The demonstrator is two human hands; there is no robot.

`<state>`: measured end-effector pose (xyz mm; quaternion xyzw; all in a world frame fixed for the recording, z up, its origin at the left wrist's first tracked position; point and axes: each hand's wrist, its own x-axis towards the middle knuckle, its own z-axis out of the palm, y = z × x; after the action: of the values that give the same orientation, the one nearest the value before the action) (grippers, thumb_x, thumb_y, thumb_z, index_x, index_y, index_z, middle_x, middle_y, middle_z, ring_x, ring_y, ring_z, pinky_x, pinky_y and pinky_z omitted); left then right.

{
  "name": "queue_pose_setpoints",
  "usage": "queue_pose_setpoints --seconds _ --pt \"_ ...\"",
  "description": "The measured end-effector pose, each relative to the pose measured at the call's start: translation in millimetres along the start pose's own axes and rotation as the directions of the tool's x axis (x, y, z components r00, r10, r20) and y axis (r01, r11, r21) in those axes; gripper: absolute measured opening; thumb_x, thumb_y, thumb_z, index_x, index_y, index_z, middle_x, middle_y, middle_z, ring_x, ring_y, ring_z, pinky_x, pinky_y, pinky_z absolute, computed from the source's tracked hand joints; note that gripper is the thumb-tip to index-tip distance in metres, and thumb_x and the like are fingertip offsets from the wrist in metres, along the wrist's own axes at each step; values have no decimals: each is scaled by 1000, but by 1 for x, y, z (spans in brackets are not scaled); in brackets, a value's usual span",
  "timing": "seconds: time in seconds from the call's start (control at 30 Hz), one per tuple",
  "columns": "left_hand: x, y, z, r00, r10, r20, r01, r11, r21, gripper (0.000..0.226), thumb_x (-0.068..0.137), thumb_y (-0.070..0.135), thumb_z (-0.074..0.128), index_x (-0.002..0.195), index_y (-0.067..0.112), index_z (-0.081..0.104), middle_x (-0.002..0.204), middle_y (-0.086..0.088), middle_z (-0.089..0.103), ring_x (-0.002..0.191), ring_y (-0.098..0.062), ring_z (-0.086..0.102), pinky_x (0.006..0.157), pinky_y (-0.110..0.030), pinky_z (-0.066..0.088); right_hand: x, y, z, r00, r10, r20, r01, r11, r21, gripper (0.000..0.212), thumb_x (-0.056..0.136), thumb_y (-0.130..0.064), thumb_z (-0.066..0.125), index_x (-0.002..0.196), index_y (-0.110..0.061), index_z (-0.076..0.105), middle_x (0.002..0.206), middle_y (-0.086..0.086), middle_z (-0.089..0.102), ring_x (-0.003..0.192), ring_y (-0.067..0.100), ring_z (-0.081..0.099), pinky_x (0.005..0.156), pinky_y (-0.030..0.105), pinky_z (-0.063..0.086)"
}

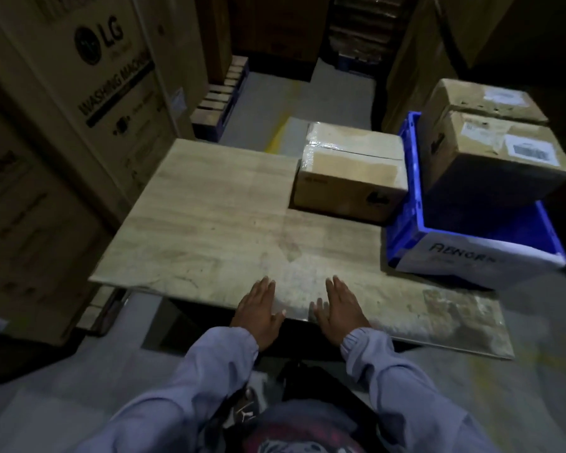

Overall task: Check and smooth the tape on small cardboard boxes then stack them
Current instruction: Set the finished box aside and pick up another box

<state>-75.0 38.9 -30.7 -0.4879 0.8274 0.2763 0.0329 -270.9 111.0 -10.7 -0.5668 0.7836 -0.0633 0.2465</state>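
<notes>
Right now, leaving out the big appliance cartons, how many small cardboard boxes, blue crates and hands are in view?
Small cardboard boxes: 3 (taped box on the table; front box and rear box at the blue crate)
Blue crates: 1
Hands: 2 (left hand, right hand, both flat on the table)
Total: 6

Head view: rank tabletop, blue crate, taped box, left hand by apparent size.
1. tabletop
2. blue crate, partly hidden by the boxes in it
3. taped box
4. left hand, smallest-looking even though it is nearest the camera
</notes>
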Motion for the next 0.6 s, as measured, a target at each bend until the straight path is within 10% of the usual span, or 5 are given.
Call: queue_pose_setpoints --seconds 0.33,0.5,0.6 --pt "-103 3 48 955 -292 -50 287 954 -90 84 83 59 17 155 17 6 163 -4 -2 150 -18 2 119 -29 10 -60 18 45 954 -104 280 112 994 -16 148 37 -94 -28 154 -10 10 160 9 15 147 22 19 118 29 13" --pt "-175 7 85 892 -451 -28 443 885 -144 78 93 58 33 155 17 9 163 -5 2 150 -19 8 119 -30 13 -100 27 70 906 -179 384 188 982 13 81 93 -64 34 153 -13 17 160 8 21 145 25 25 115 29 23" --pt "-225 5 109 813 -581 32 577 798 -175 94 75 66 18 155 17 9 163 -8 3 150 -21 8 119 -29 11 -125 32 100 866 -231 444 254 967 8 75 96 -56 37 153 -12 17 159 8 21 144 26 25 113 29 23"
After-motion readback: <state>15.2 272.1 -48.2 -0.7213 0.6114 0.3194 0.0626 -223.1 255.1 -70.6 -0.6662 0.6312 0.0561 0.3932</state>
